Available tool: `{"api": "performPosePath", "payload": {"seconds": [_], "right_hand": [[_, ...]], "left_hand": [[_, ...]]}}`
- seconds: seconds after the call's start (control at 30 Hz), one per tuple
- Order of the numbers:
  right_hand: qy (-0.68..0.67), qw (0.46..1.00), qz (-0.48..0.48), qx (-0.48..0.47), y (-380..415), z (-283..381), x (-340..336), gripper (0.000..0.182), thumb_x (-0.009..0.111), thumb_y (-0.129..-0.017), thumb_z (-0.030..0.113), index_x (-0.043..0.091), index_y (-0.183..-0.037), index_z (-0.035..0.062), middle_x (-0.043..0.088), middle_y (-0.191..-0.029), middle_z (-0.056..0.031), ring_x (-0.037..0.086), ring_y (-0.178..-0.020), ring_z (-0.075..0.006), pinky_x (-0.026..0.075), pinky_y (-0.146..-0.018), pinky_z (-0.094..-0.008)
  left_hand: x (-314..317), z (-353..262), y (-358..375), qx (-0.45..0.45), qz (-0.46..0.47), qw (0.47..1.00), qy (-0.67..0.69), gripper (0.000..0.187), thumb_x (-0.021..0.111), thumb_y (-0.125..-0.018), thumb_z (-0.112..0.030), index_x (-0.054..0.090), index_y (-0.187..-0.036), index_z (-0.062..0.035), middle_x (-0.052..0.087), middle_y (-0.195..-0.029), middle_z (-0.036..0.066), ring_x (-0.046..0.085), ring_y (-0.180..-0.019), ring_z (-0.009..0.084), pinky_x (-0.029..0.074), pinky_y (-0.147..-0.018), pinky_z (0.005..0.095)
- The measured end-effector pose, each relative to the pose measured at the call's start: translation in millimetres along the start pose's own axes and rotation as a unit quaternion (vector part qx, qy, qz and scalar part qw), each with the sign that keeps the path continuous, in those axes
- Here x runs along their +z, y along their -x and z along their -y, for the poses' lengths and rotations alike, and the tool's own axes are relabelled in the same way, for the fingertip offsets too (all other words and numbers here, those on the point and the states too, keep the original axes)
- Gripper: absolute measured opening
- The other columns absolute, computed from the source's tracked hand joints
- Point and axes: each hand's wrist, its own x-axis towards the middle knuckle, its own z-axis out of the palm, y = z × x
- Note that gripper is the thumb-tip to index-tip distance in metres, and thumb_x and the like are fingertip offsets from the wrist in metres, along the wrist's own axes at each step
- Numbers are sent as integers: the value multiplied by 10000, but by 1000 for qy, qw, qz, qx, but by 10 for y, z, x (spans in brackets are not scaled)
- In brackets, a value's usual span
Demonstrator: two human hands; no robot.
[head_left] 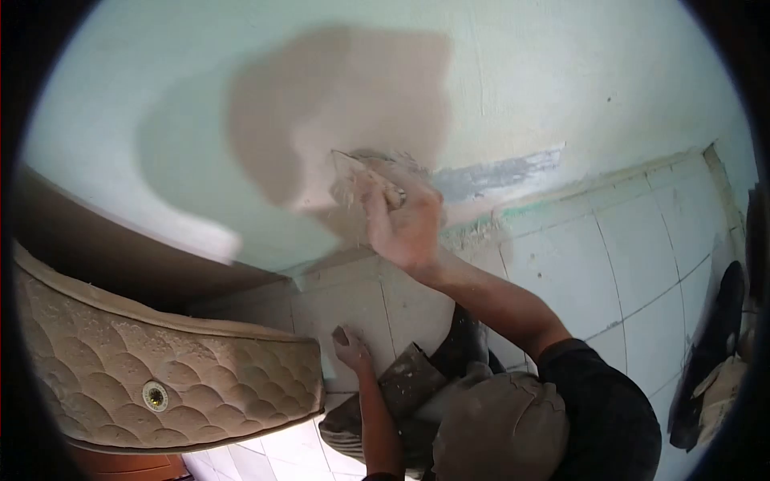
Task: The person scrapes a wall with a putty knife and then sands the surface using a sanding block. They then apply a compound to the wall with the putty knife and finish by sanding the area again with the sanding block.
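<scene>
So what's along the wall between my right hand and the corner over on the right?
Beside your right hand there's a rough grey patch, then bare pale wall to the corner, in the head view.

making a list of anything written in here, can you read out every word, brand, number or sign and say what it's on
No readable text anywhere.
Round badge on the quilted padded piece: too small to tell if it has lettering.
Pale item at the right edge: any marks too blurred to read.
Wall, floor tiles: none seen.
</scene>
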Motion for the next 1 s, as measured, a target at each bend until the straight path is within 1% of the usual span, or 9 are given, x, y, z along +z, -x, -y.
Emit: {"api": "performPosePath", "payload": {"seconds": [0.17, 0.23, 0.3, 0.37, 0.53, 0.6, 0.67, 0.73, 1.0], "right_hand": [[1, 1000, 10, -6, 166, -289, -164, 224, 596, -900, 94, 640, -1038, -76, 693, -927, -182, 670, -874, -207, 513, -758, -289], [-26, 995, -6, 92, 262, -440, -216, 214, 589, -888, 70, 643, -1041, -70, 695, -902, -181, 680, -839, -216, 520, -732, -290], [-19, 999, 18, -38, -41, -199, -60, 229, 600, -879, 93, 648, -1036, -67, 693, -846, -190, 687, -781, -212, 525, -704, -288], [-34, 998, 34, -30, -328, 174, 153, 256, 518, -889, 166, 690, -1066, 98, 673, -846, -120, 660, -793, -302, 519, -713, -366], [-70, 997, 21, 34, -302, 415, 202, 223, 542, -898, 173, 701, -1018, 71, 685, -857, -148, 666, -741, -308, 526, -669, -344], [-63, 998, -5, 30, 69, -106, 74, 275, 651, -890, 198, 655, -994, -56, 690, -821, -107, 626, -725, -128, 503, -651, -266], [-57, 983, 6, 174, 271, -307, -181, 282, 595, -914, 244, 676, -1020, -4, 686, -812, -115, 629, -719, -137, 507, -673, -285], [-94, 982, 7, 164, 193, -313, -187, 277, 600, -914, 232, 670, -1019, -15, 678, -799, -107, 616, -732, -124, 499, -681, -273], [-132, 979, 31, 153, 3, -87, -31, 242, 637, -894, 153, 653, -992, -68, 681, -829, -79, 606, -764, -114, 493, -692, -258]], "left_hand": [[123, 472, -232, 72, -45, 996, -41, 237, 597, -895, -187, 568, -927, 47, 593, -789, 97, 577, -723, 211, 472, -688, 365], [106, 340, -174, 64, -31, 997, 30, 261, 595, -895, -196, 573, -947, 59, 613, -816, 114, 587, -748, 224, 467, -723, 378], [151, 390, -283, 50, -17, 998, 24, 271, 596, -893, -196, 577, -965, 64, 624, -840, 122, 592, -763, 224, 469, -729, 373], [-17, 406, -181, 29, 4, 1000, -10, 282, 597, -892, -197, 582, -984, 68, 635, -865, 129, 597, -777, 224, 470, -735, 368], [128, 278, -159, 114, -55, 992, 7, 293, 600, -893, -214, 580, -953, 72, 628, -826, 133, 595, -747, 246, 470, -721, 374], [50, 154, -135, 53, -24, 998, 30, 309, 598, -895, -225, 582, -976, 73, 635, -851, 144, 602, -766, 259, 473, -730, 381], [42, 225, -146, -7, 9, 999, 46, 326, 597, -897, -236, 585, -999, 74, 641, -875, 156, 610, -785, 271, 476, -739, 387], [92, 390, -267, 80, -29, 996, -6, 333, 598, -900, -233, 586, -1028, 74, 649, -905, 171, 619, -811, 281, 481, -746, 393], [100, 189, -114, 91, -16, 995, -33, 338, 631, -873, -255, 603, -1024, 47, 655, -949, 190, 633, -839, 307, 491, -767, 398]]}}
